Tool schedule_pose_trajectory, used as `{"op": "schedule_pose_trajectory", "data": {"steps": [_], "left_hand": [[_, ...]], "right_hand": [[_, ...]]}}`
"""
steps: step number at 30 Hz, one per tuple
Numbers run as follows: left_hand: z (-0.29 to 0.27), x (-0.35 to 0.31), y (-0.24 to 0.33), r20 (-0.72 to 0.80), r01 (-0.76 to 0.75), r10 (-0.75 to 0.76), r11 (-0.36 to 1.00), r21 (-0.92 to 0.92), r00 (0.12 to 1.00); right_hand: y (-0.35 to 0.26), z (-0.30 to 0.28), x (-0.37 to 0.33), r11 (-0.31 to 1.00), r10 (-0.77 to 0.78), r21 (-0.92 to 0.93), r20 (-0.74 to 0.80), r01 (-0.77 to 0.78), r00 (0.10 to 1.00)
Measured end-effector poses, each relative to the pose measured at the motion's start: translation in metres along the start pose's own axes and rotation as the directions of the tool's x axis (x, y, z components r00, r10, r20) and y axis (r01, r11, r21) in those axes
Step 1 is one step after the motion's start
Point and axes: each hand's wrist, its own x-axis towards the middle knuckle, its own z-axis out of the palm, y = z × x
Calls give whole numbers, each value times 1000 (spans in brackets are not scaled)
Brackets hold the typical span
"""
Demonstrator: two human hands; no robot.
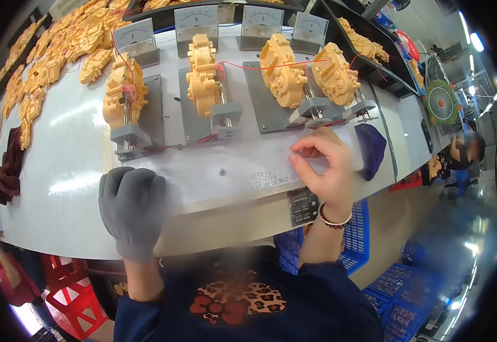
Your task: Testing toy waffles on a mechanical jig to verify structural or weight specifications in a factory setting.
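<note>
My left hand (131, 208), in a grey glove, is curled closed over the front edge of the white table; its palm side is hidden. My bare right hand (325, 165) hovers above a printed paper sheet (203, 168), fingers bent, with a small gap between thumb and index fingertip and nothing visible there. Ahead of both hands stand several tan plastic gear housings on grey test fixtures: one housing at the left (124, 94), one in the middle (203, 80), and a pair at the right, its outer housing (335, 77) the closest to my right hand. Red wires run to them.
Grey analog meters (197, 25) line up behind the fixtures. Loose tan housings (49, 71) cover the far left. A dark purple cloth (371, 151) lies right of my right hand, a brown cloth (8, 171) at the left edge. Blue crates (396, 290) stand below at right.
</note>
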Motion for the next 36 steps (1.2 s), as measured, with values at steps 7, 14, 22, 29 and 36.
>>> {"op": "schedule_pose_trajectory", "data": {"steps": [7, 14, 22, 29, 36], "left_hand": [[1, -1, 0, -8, -5, 5, 1000, 0, 1000], [0, 0, 0, -4, -12, 12, 1000, 21, 1000], [1, 0, 0, -7, -9, 9, 1000, 22, 1000], [0, -1, 0, -3, 6, -5, 1000, 13, 1000], [1, 0, -1, -8, -6, 6, 1000, 11, 1000]], "right_hand": [[0, 0, 0, 1000, 11, 1, -1, -11, 1000], [2, 0, 0, 1000, -5, 4, -1, 5, 1000], [2, 0, -1, 1000, -3, -11, -1, 3, 1000], [1, 0, 0, 1000, -3, 6, -6, 3, 1000], [2, 0, -1, 1000, 5, 5, -6, -5, 1000]]}}
